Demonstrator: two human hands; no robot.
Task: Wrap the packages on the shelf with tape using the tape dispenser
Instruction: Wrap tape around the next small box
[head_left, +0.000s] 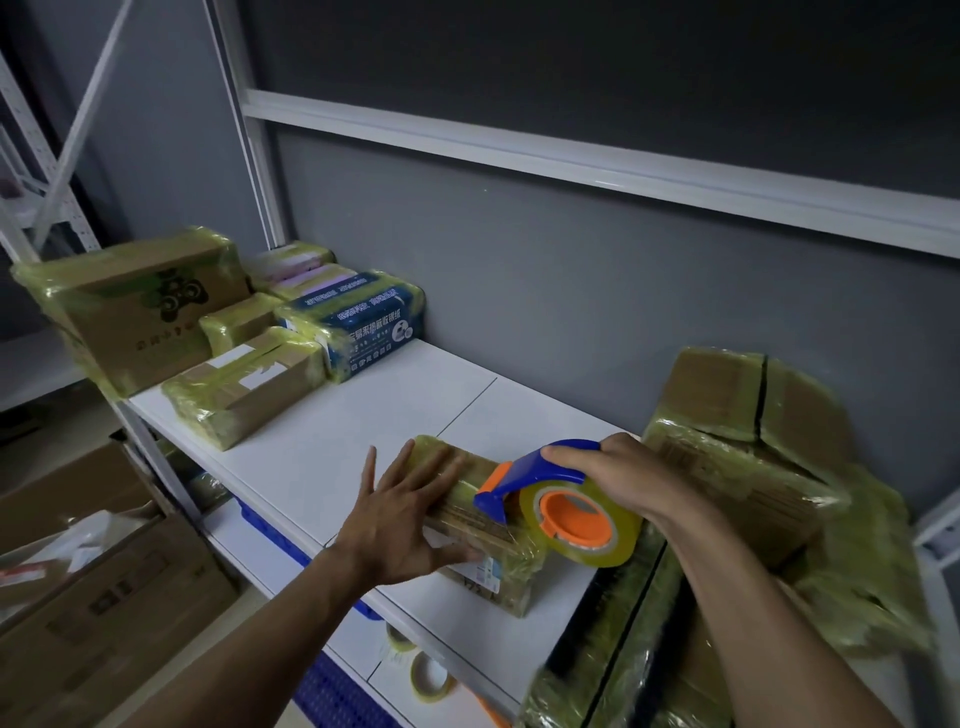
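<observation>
While the left hand lies flat, fingers spread, on the small brown cardboard package bound in yellowish tape, the right hand grips the blue-and-orange plastic tape dispenser, blade end on the package top. Package sits between both hands, long axis running away from the person, near end by the front edge of the white shelf. Bare shelf lies left of the left hand; a large taped carton crowds the right

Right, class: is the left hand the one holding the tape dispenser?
No, the right hand grips the blue and orange tape dispenser, while the left hand lies flat on the package.
</observation>
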